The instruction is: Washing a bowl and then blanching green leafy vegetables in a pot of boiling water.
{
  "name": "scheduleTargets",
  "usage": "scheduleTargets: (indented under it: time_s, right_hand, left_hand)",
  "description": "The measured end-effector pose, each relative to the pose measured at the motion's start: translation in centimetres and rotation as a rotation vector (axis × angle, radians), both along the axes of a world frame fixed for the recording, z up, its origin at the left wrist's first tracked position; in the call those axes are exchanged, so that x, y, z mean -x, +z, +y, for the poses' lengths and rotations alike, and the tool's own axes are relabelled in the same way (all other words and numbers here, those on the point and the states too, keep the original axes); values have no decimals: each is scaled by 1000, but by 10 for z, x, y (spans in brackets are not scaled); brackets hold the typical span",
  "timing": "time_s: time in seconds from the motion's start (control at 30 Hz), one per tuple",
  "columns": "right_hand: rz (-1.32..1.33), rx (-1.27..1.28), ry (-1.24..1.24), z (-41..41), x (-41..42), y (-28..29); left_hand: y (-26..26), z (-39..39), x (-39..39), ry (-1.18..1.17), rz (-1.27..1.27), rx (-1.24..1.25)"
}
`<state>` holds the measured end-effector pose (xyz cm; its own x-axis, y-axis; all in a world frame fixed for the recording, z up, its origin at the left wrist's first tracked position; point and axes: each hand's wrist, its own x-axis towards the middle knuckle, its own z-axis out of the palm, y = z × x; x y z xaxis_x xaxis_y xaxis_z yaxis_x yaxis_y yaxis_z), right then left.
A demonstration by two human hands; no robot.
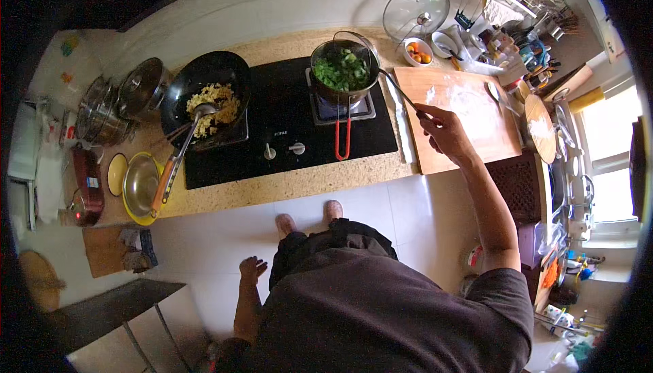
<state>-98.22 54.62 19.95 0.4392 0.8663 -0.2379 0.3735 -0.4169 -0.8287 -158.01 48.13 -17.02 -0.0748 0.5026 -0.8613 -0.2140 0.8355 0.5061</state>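
Note:
My right hand (440,129) grips the dark handle of a long utensil (400,91), whose far end reaches the rim of a pot (326,92) on the right burner. Chopped green vegetables (344,71) fill the pot, and a red-handled tool (343,141) lies against its front. What the utensil's head looks like is unclear. My left hand (251,269) hangs low beside my body, fingers apart, holding nothing. On the left burner stands a black wok (178,79) with crumbly yellow food (224,101) and a metal ladle (191,136) with a wooden handle, resting across its rim.
A floured wooden board (438,156) lies right of the cooktop (275,82). Behind it stand a bowl of orange fruit or tomatoes (418,52) and a glass lid (408,8). Metal pots (143,87) and a yellow-rimmed basin (139,184) are at the left.

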Motion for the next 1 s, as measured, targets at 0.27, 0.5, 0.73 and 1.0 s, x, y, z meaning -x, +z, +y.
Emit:
scheduleTargets:
  time_s: [0.27,0.5,0.73,1.0]
  right_hand:
    - [113,82,56,-3,11,30]
    - [151,290,60,31,-5,15]
    - [-315,-2,152,22,-1,-25]
    - [-834,-21,128,9,26,18]
  left_hand:
    - [-17,58,13,-148,-9,-130]
    - [-12,48,19,-53,40,80]
    - [-8,46,23,-79,84,34]
    - [-12,74,19,-74,16,12]
